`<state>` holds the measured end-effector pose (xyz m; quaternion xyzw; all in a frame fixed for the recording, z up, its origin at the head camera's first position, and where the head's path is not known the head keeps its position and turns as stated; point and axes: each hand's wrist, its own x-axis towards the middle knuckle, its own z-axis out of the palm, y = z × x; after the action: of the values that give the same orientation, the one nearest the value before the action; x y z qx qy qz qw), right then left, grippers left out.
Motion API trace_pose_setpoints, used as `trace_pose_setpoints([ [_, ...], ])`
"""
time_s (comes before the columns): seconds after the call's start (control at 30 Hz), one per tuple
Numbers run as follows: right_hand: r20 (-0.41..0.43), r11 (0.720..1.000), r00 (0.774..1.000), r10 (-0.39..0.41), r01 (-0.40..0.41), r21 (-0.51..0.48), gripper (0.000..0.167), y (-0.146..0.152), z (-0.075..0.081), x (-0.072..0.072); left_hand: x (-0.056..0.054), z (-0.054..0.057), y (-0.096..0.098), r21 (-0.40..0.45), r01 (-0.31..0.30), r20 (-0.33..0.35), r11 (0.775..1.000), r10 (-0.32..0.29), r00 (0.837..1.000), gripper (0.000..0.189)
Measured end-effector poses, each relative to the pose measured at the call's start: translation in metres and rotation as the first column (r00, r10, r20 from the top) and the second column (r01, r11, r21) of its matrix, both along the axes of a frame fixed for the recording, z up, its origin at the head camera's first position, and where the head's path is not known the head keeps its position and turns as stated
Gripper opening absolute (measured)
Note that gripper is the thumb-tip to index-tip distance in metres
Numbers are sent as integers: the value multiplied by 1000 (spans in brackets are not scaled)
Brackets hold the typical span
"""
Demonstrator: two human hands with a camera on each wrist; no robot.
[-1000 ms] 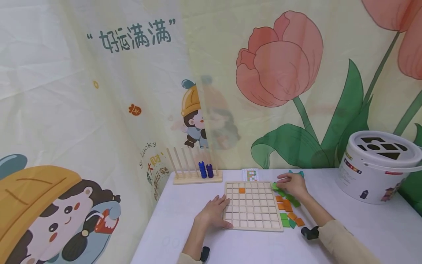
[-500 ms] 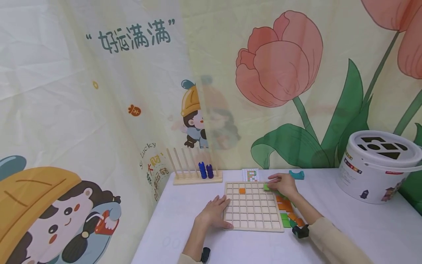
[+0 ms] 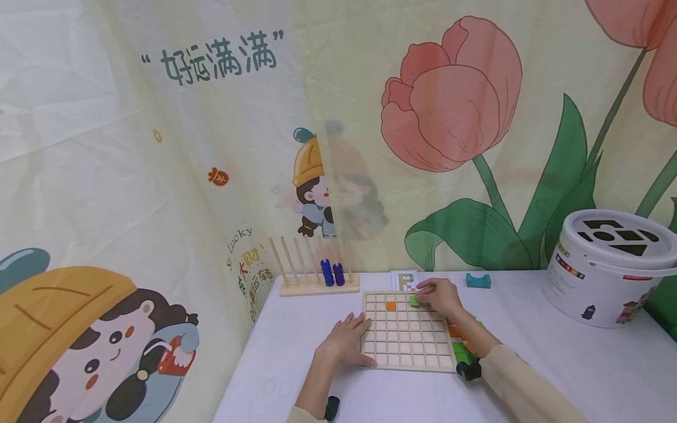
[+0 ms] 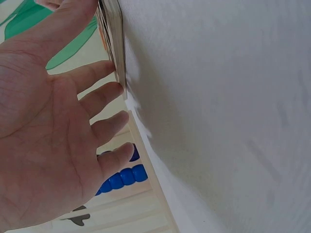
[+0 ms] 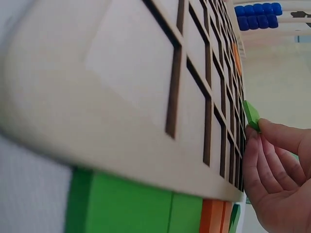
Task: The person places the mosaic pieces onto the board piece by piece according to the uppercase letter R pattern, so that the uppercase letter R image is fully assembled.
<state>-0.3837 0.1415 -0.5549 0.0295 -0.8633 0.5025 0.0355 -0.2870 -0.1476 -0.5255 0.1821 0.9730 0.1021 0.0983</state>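
Note:
A light wooden grid board (image 3: pixel 402 343) lies on the white table, with one orange square tile (image 3: pixel 391 306) in a cell near its far side. My right hand (image 3: pixel 440 296) pinches a green square tile (image 3: pixel 414 301) between thumb and fingertips over the board's far rows; the right wrist view shows this green tile (image 5: pixel 251 115) tilted, close over the grid. My left hand (image 3: pixel 345 342) rests at the board's left edge with fingers spread. In the left wrist view, the left hand's fingertips (image 4: pixel 114 90) touch the board's side.
Loose green tiles (image 5: pixel 131 204) and orange tiles (image 3: pixel 456 332) lie along the board's right edge, partly under the right forearm. Behind the board are a patterned card (image 3: pixel 406 281), a peg rack (image 3: pixel 319 286) with blue beads and a teal block (image 3: pixel 478 281). A white bucket (image 3: pixel 608 273) stands right.
My right hand has carried the green tile leftward from the pile at the right to above the board's far rows. The left hand stays at the board's edge.

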Motion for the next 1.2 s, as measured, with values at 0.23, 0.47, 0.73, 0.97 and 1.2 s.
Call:
trace_pose_setpoints([
  [0.23,-6,999,1000,19,-19,-33,20,-12,-5,-3,1,1,0,-7,0,0,1000,0,1000,100],
  [0.47,-15,996,997,70,-71,-50,18,-21,-2,-1,1,3,2,-5,-4,-4,1000,4,1000,100],
  [0.73,-63,994,992,111,-110,12,16,-27,-5,0,3,4,2,0,-13,0,1000,13,1000,99],
  [0.97,-54,995,994,91,-89,36,13,-29,-8,2,2,2,3,3,-4,10,1000,4,1000,98],
  [1.2,-51,995,993,104,-103,11,15,-25,-4,3,1,4,0,13,3,2,1000,-3,1000,99],
])
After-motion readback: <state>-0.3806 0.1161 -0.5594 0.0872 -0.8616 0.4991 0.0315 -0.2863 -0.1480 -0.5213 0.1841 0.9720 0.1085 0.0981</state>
